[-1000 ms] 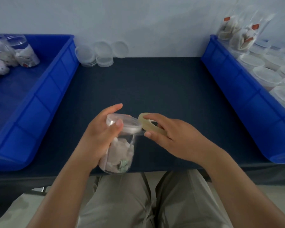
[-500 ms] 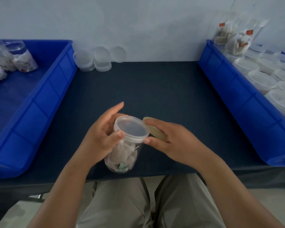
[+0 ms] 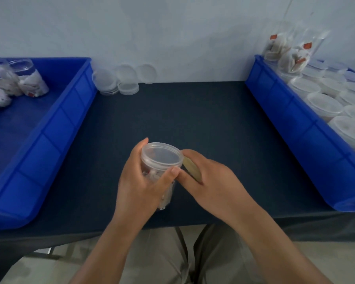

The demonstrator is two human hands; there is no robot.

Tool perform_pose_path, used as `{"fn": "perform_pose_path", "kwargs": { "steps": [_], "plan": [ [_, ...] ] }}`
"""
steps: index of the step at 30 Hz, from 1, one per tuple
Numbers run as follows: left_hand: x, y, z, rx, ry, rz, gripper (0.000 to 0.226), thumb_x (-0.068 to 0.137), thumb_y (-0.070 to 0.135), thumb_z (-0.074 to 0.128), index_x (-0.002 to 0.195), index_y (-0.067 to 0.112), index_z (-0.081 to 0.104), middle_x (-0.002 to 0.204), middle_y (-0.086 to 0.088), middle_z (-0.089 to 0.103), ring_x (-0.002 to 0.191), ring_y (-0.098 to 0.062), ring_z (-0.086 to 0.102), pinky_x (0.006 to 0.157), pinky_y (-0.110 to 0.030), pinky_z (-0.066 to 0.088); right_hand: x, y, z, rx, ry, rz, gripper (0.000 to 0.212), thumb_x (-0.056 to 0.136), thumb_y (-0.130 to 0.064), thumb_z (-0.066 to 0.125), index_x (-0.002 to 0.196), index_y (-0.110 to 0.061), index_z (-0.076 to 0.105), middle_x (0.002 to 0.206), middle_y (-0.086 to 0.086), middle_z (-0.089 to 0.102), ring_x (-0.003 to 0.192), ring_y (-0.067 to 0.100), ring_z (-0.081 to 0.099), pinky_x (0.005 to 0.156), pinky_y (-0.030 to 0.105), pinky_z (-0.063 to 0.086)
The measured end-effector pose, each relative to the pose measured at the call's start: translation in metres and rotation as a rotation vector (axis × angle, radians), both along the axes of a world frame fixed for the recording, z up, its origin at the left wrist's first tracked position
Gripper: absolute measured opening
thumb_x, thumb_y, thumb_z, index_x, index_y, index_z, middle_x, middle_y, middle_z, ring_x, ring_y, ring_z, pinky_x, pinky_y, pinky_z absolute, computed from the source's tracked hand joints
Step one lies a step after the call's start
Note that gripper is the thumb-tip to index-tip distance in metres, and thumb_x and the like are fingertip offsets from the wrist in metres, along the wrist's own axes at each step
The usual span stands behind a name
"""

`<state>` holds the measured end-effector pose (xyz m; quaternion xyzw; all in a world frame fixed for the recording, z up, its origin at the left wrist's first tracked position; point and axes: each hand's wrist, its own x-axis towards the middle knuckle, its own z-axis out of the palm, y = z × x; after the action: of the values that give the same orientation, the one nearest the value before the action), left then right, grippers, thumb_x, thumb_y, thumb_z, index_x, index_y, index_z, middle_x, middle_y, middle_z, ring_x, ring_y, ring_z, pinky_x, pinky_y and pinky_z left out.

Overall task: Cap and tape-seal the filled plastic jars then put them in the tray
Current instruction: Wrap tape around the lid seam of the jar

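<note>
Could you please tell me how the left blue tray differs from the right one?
The left tray holds only a few jars at its far end; the right tray is packed with them. Clear bags stand at the right tray's far end; the left tray shows none. Both are blue plastic.

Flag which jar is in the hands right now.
The capped jar, front and centre: the left hand grips it, and the right hand holds the tape roll beside its lid. All others sit in the left tray and right tray.

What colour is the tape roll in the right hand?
A pale yellowish-tan tape roll, seen best in the head view.
</note>
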<state>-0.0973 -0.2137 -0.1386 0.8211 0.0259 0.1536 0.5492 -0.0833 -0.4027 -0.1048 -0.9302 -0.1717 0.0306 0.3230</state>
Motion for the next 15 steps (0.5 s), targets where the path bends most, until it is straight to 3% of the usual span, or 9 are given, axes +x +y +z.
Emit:
{"fn": "perform_pose_path", "kwargs": {
  "steps": [2, 5, 7, 10, 12, 15],
  "plan": [
    [0.004, 0.002, 0.0, -0.019, 0.021, 0.019, 0.088, 0.07, 0.084, 0.07, 0.146, 0.047, 0.047, 0.124, 0.051, 0.055, 0.115, 0.022, 0.056, 0.081, 0.005, 0.041, 0.003, -0.006, 0.001, -0.005, 0.043, 0.054, 0.065, 0.097, -0.084, 0.03, 0.151, -0.049, 0.04, 0.125, -0.023, 0.067, 0.108, -0.002, 0.063, 0.086, 0.02, 0.052],
    [0.008, 0.008, 0.002, -0.016, 0.035, 0.038, 0.058, 0.068, 0.077, 0.07, 0.117, 0.048, 0.06, 0.115, 0.039, 0.065, 0.105, 0.013, 0.065, 0.071, 0.0, 0.048, 0.007, -0.017, 0.004, -0.041, 0.106, 0.109, 0.068, 0.096, -0.085, 0.026, 0.155, -0.052, 0.027, 0.118, -0.019, 0.066, 0.104, 0.001, 0.063, 0.09, 0.029, 0.055],
    [0.01, 0.012, 0.003, -0.008, 0.048, -0.003, 0.054, 0.067, 0.074, 0.071, 0.114, 0.049, 0.062, 0.11, 0.035, 0.069, 0.1, 0.012, 0.068, 0.07, -0.001, 0.049, 0.01, -0.023, 0.006, -0.096, 0.08, 0.111, 0.069, 0.094, -0.086, 0.026, 0.155, -0.055, 0.021, 0.112, -0.02, 0.064, 0.103, 0.003, 0.063, 0.086, 0.031, 0.055],
    [0.01, 0.018, 0.004, -0.007, 0.096, -0.053, 0.053, 0.066, 0.072, 0.067, 0.113, 0.047, 0.067, 0.106, 0.031, 0.073, 0.097, 0.01, 0.07, 0.067, -0.011, 0.053, 0.018, -0.033, 0.008, -0.157, 0.04, 0.13, 0.072, 0.089, -0.09, 0.025, 0.153, -0.059, 0.024, 0.132, -0.027, 0.06, 0.112, -0.006, 0.057, 0.082, 0.02, 0.044],
    [0.01, 0.025, 0.006, -0.047, 0.119, -0.071, 0.046, 0.07, 0.069, 0.061, 0.11, 0.048, 0.071, 0.104, 0.026, 0.076, 0.095, 0.005, 0.072, 0.073, -0.02, 0.053, 0.024, -0.041, 0.01, -0.142, 0.058, 0.139, 0.073, 0.086, -0.091, 0.027, 0.152, -0.059, 0.028, 0.115, -0.038, 0.057, 0.1, -0.02, 0.051, 0.074, 0.014, 0.039],
    [0.013, 0.035, 0.003, -0.191, 0.154, -0.259, 0.037, 0.082, 0.066, 0.061, 0.11, 0.047, 0.076, 0.107, 0.008, 0.08, 0.097, -0.011, 0.077, 0.079, -0.034, 0.059, 0.031, -0.05, 0.012, -0.094, 0.106, 0.154, 0.072, 0.081, -0.093, 0.033, 0.147, -0.062, 0.033, 0.096, -0.03, 0.057, 0.098, -0.019, 0.052, 0.07, 0.016, 0.041]
  ]
}}
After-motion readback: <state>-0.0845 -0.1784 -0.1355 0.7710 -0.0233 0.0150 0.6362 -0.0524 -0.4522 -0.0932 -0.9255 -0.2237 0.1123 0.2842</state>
